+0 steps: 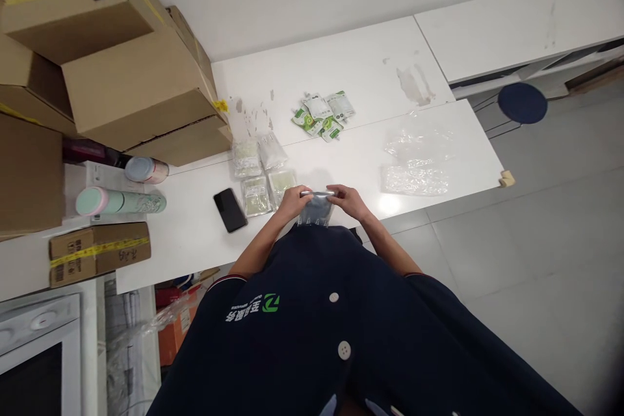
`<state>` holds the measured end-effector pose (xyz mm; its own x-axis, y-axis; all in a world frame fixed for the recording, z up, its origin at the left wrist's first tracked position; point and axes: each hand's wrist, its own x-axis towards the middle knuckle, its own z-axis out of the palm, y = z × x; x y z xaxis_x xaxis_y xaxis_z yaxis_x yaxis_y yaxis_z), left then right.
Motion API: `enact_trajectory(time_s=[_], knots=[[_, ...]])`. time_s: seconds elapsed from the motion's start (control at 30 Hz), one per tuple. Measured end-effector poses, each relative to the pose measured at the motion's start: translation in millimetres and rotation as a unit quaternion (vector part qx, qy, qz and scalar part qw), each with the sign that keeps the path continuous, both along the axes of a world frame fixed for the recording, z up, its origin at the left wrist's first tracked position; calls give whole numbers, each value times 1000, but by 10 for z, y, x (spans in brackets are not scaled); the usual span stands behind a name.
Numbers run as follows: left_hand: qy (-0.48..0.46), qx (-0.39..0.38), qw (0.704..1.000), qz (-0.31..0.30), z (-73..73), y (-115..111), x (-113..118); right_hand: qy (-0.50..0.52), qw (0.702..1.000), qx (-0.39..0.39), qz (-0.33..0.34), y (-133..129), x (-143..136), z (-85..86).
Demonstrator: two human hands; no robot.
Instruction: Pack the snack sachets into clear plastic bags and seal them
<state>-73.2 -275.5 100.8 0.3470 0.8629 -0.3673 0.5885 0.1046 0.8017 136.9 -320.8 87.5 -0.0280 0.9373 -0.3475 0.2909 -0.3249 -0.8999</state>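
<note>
Both hands meet at the near edge of the white table [341, 65]. My left hand [292, 203] and my right hand [350, 200] pinch the two ends of the top edge of a small clear bag [316, 209] with something dark inside. Just left of the hands lie several clear packets with pale green contents [260, 172]. A black phone [230, 209] lies flat further left. A small heap of green-and-white sachets [322, 114] sits in the middle of the table.
Crumpled clear plastic bags [414, 162] lie at the right. Stacked cardboard boxes [121, 65] fill the left side, with two lying bottles [121, 201] and a taped small box [97, 252] before them. A round blue stool [522, 103] stands on the floor at the right.
</note>
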Motion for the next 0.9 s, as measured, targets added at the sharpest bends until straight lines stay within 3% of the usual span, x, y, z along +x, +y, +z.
enact_trajectory(time_s=[0.17,0.27,0.33,0.4,0.5,0.6,0.7,0.8,0.9], knots=[[8,73,996,-53,27,-52,19,-197,966,77,145,17,53,99],[-14,69,989,-130,77,-20,56,-289,919,82,255,33,22,198],[-9,54,980,-193,126,35,105,-333,895,76,288,51,-17,233],[8,50,968,-245,176,115,175,-331,894,70,292,74,-45,223],[40,48,956,-286,230,271,305,-246,931,19,268,116,-22,119],[45,83,958,-270,261,437,415,-120,974,-23,190,196,73,-74],[39,190,967,-164,264,562,429,25,999,-48,-6,373,139,-314],[38,255,963,-78,195,576,302,174,953,-98,-226,662,52,-526],[51,223,971,-70,28,435,84,245,903,-140,-325,1005,-220,-658]])
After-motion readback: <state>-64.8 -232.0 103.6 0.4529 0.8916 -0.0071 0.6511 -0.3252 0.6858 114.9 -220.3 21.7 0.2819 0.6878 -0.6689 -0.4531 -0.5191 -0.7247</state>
